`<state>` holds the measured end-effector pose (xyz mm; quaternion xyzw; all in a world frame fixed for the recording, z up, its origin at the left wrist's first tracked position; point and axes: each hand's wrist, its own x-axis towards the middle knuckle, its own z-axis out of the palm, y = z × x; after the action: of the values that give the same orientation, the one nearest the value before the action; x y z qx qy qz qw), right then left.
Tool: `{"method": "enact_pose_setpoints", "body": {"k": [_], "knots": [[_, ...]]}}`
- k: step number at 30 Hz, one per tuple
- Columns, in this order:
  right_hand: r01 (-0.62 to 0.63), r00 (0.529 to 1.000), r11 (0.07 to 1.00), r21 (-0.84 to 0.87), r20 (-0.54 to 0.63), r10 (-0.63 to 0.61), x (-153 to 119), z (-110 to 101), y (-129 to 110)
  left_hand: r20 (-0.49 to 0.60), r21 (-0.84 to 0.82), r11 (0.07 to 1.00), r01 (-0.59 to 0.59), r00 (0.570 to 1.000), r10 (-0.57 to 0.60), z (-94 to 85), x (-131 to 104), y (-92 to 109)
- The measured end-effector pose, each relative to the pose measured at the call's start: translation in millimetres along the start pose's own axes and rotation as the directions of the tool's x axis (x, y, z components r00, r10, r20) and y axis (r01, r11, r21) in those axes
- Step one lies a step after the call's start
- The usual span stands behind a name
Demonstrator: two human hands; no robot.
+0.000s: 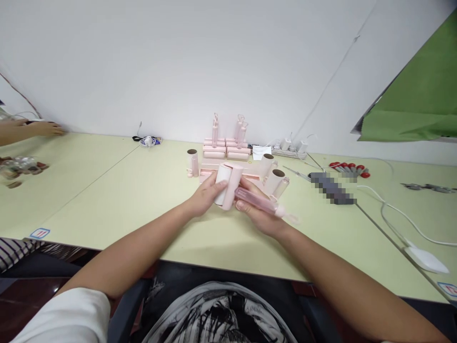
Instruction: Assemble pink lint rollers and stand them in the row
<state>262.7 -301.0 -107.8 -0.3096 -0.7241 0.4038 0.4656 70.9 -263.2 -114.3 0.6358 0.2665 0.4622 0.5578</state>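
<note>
My left hand (206, 196) is closed round the white roll side of a lint roller (222, 183), its thumb lying across the roll. A pale pink curved cover (234, 185) sits along the roll's right side. My right hand (263, 220) grips the lint roller's translucent pink handle (257, 200), which slants down to the right and ends in a loop. The handle's inner end meets the cover; whether they are joined, I cannot tell. Both hands hold these pieces above the table. My right fingers are partly hidden behind the handle and cover.
Behind my hands stand pink roller pieces (226, 148) with upright handles. Sticky rolls on cardboard cores (278, 180) stand with handles beside them. To the right lie a blurred dark object (332, 188), red-capped items (350, 168) and a white cable. Another person's hand (44, 128) is at far left.
</note>
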Motion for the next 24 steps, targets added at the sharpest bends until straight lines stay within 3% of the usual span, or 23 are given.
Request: {"method": "enact_pose_setpoints", "body": {"k": [3, 8, 14, 20, 24], "knots": [[-0.101, 0.995, 0.987, 0.128, 0.026, 0.099, -2, -4, 8, -0.013, -0.036, 0.996, 0.086, 0.996, -0.086, -14.6, 1, 8], [-0.205, 0.977, 0.895, 0.396, 0.026, 0.212, -1, -4, 15, 0.271, 0.206, 0.969, 0.133, 0.944, -0.187, -25.1, -1, 24], [-0.303, 0.948, 0.894, 0.331, 0.012, 0.317, 3, 0, 14, 0.314, 0.394, 0.905, 0.164, 0.901, -0.3, -23.6, -3, 27], [-0.479, 0.878, 0.852, 0.209, 0.098, 0.469, 3, -4, 13, 0.322, 0.561, 0.813, 0.154, 0.864, -0.386, -25.8, -3, 22], [-0.52, 0.854, 0.827, 0.214, 0.127, 0.504, 4, -5, 14, 0.35, 0.619, 0.775, 0.126, 0.84, -0.415, -25.6, -2, 21]]}}
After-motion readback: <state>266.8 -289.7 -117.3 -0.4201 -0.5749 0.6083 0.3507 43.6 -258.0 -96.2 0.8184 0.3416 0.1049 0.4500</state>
